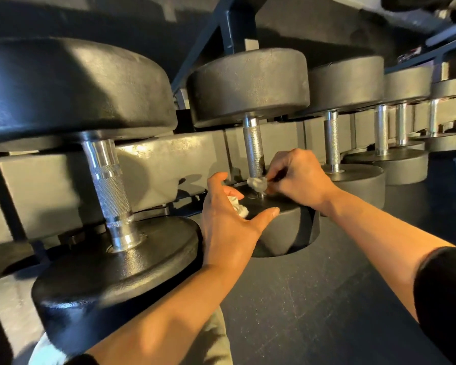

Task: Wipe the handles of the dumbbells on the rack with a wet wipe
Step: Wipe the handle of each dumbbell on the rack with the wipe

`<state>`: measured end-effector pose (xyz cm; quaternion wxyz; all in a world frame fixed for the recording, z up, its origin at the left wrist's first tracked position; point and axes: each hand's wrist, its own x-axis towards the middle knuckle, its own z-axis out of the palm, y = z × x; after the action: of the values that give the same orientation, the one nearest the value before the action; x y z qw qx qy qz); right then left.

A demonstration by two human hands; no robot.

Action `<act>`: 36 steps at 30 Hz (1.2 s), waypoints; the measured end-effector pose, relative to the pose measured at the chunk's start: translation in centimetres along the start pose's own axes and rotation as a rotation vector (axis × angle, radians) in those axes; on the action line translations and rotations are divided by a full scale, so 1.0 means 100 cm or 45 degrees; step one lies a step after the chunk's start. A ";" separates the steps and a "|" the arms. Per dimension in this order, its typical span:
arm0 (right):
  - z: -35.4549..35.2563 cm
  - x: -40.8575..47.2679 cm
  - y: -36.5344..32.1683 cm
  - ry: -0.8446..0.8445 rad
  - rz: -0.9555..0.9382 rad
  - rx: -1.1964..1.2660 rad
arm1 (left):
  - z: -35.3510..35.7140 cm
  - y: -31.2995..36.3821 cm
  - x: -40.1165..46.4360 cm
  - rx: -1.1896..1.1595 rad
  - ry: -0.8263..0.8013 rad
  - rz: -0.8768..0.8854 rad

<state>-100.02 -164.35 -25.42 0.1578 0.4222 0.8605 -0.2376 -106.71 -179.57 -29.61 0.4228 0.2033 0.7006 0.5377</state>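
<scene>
A row of black dumbbells lies on a low rack, their knurled steel handles facing me. My right hand pinches a crumpled wet wipe against the near end of the second dumbbell's handle. My left hand lies spread over the near head of that same dumbbell, thumb stretched along its top edge. A second white wad shows under the left palm; whether the fingers hold it is hidden. The largest dumbbell's handle stands to the left.
Further dumbbell handles run off to the right, each smaller. The rack's grey back panel lies behind the handles and a dark frame post rises above. Dark rubber floor spreads below my forearms.
</scene>
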 end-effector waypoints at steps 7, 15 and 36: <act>-0.022 0.018 0.025 0.151 0.074 0.598 | 0.014 0.009 -0.002 0.233 0.093 0.135; -0.008 0.059 0.034 0.485 -0.180 0.556 | 0.066 0.029 0.008 0.422 0.355 0.199; 0.006 0.032 0.077 -0.238 -0.362 0.707 | 0.079 0.034 0.009 0.702 0.529 0.218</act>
<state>-95.68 -158.48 -29.62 0.0803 0.3011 0.7948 -0.5207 -101.38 -173.18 -27.31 0.1538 0.2539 0.8708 0.3919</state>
